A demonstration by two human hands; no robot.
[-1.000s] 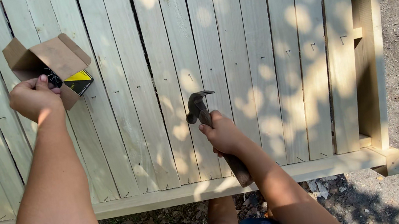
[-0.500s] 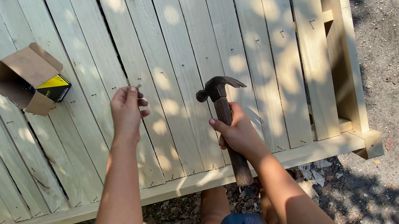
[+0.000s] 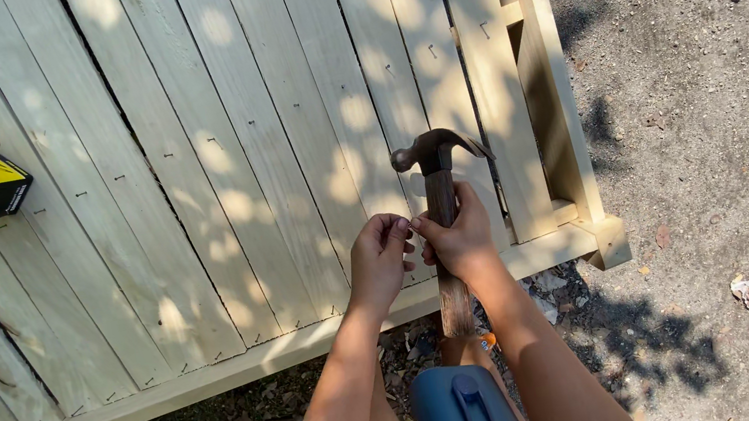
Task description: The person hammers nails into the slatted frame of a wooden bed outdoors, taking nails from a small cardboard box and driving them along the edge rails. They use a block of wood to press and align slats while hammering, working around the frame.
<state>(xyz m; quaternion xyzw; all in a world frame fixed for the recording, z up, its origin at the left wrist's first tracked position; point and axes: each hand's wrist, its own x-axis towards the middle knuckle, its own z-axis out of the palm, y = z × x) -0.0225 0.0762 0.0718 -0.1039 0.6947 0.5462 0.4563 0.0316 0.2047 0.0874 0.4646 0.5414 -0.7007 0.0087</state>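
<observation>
Sharp, bright, leaf-dappled sunlight

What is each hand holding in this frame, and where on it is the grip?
The right hand grips the hammer on its wooden handle, just below the head. The left hand is beside it with fingertips pinched; anything between them is too small to tell.

There is a single view, from a camera on the person's head, looking almost straight down. It sits close above the two forearms, which reach up from the bottom edge to meet near the middle. A panel of pale wooden boards (image 3: 215, 166) fills the left and centre; bare dirt ground (image 3: 716, 133) takes the right side. The camera seems tilted slightly, since the boards run slantwise.
</observation>
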